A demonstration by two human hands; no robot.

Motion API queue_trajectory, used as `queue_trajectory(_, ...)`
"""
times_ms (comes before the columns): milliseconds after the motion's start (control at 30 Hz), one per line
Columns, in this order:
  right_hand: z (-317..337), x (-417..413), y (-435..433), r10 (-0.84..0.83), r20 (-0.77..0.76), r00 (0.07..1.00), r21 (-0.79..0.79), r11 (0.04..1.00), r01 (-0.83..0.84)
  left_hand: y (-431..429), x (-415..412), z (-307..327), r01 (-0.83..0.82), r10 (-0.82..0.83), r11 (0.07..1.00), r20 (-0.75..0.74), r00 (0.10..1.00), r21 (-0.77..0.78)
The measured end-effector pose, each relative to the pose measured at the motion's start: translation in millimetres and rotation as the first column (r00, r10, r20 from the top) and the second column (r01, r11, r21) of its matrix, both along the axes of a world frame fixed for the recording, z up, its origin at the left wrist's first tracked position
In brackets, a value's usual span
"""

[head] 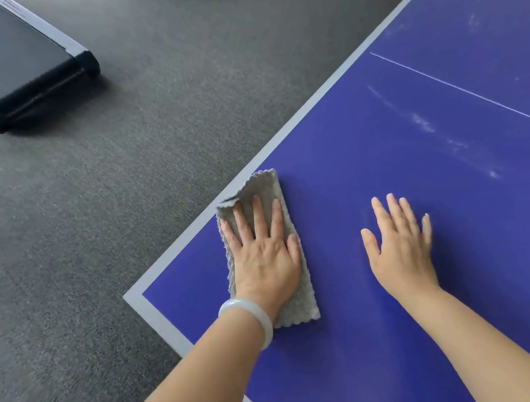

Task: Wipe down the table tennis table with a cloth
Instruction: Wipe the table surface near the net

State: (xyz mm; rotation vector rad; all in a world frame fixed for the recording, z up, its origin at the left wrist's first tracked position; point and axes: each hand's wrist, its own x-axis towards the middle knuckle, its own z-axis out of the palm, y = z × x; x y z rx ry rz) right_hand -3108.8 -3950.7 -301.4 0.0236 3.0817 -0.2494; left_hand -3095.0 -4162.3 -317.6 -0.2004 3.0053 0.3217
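Left hand [263, 258] flat, fingers straight and spread, pressing the grey cloth [267, 186] onto the blue table tennis table [364, 148] near its corner. The cloth's far end reaches the grey edge band [287, 137]. Right hand [400, 247] lies flat on bare blue beside it, holding nothing. Broad surface ahead, with pale smears [422, 122] near the white line [458, 89].

Nubbly grey cloth [267, 188] on smooth matt blue table [412, 157] (dusty streaks).
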Motion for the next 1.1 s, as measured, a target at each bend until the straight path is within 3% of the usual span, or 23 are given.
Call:
queue_trajectory(67, -8, -2, 8, 0.004, 0.003, 1.0, 0.055, 0.998, -0.004, 6, -38, -2, -0.052, 0.052, 0.999, -0.006, 0.999, -0.01)
queue_trajectory(267, -17, -3, 10, 0.002, -0.094, 0.996, 0.008, 1.0, -0.001, 13, -108, 6, -0.112, 0.114, 0.993, 0.073, 0.991, -0.024)
queue_trajectory(333, -14, -3, 10, 0.001, -0.09, 0.996, -0.006, 1.0, -0.001, 22, -97, 7, -0.111, 0.113, 0.993, 0.056, 0.992, -0.033)
queue_trajectory(500, -7, -2, 9, -0.011, -0.086, 0.996, -0.08, 0.997, 0.004, 76, -2, 3, 0.111, -0.11, 0.994, -0.07, 0.992, 0.012)
queue_trajectory(600, -7, -1, 9, -0.013, -0.108, 0.994, -0.108, 0.994, 0.001, 89, 21, 4, 0.142, -0.139, 0.989, -0.068, 0.988, 0.039)
queue_trajectory(733, -9, -1, 11, -0.031, -0.139, 0.99, -0.144, 0.99, 0.011, 89, -36, 4, 0.231, -0.228, 0.972, -0.049, 0.972, 0.054)
queue_trajectory(867, -10, -3, 12, -0.022, -0.12, 0.993, -0.16, 0.987, 0.003, 112, -107, 9, 0.136, -0.135, 0.987, -0.009, 0.991, 0.087)
queue_trajectory(933, -10, -2, 13, -0.02, -0.128, 0.992, -0.183, 0.983, -0.004, 120, -113, 11, 0.135, -0.133, 0.98, -0.026, 0.991, 0.147)
queue_trajectory(1033, -10, -1, 16, -0.025, -0.168, 0.985, -0.231, 0.973, -0.015, 101, -96, 17, 0.263, -0.227, 0.885, -0.137, 0.964, 0.384)
queue_trajectory(1100, -8, 0, 15, -0.043, -0.187, 0.981, -0.263, 0.965, -0.008, 71, -87, 20, 0.294, -0.205, 0.865, -0.247, 0.947, 0.407)
